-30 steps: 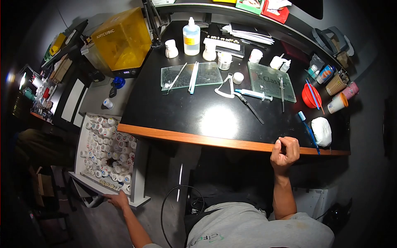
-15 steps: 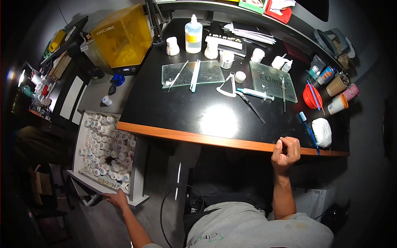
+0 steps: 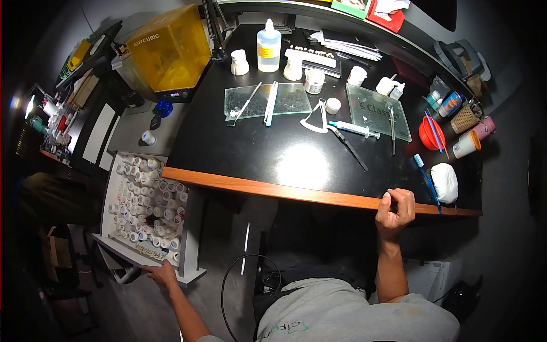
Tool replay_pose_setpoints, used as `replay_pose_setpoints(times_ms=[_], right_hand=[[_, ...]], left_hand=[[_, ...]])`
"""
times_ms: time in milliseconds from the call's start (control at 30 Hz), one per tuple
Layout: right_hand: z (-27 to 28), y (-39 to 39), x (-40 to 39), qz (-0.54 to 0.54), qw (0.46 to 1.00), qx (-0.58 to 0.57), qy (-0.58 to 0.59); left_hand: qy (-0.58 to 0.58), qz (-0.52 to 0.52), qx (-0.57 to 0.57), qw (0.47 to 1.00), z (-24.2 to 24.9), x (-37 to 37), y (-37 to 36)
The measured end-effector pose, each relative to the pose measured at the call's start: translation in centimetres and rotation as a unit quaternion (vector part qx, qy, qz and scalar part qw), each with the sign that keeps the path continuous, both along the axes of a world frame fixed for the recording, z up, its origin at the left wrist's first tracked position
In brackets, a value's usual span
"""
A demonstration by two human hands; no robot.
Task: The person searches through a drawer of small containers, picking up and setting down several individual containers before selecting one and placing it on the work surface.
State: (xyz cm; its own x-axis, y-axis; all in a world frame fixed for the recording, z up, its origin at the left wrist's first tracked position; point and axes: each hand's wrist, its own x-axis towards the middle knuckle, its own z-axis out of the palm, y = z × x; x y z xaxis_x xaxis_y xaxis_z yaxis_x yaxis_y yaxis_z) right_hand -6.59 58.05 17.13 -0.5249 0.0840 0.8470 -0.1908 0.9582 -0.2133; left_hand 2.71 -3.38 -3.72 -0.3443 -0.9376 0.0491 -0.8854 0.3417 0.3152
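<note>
My left hand rests at the front edge of an open drawer full of small white bottles; its fingers reach over the rim by the handle, and their tips are hard to make out. My right hand is curled at the desk's wooden front edge, thumb against the fingers, and whether something small is inside is hidden. Close to it on the right are a blue toothbrush and a white wrapped bundle.
On the black desk lie two glass slabs, a syringe, tweezers, a caliper, jars, a tall bottle and a red bowl. A yellow-covered machine stands left; a cable hangs below.
The view has shifted very slightly, so the desk items appear a little to the right. Both hands keep their places and poses.
</note>
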Motion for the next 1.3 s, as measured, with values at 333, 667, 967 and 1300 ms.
replay_pose_setpoints(times_ms=[333,667,967,1300], right_hand=[[0.0,0.1,0.0,0.003,1.000,0.008,0.006],[0.1,0.0,0.1,0.003,1.000,0.004,-0.003],[0.0,0.2,0.0,0.000,1.000,0.010,0.003],[0.0,0.1,0.0,-0.001,1.000,0.007,0.007]], left_hand=[[-0.008,-0.002,0.007,1.000,0.2,0.0,0.1],[-0.007,0.004,0.015,1.000,0.7,-0.3,0.5],[-0.015,0.003,0.008,1.000,0.3,-0.2,0.1],[-0.003,0.000,-0.003,1.000,-0.1,-0.1,-0.1]])
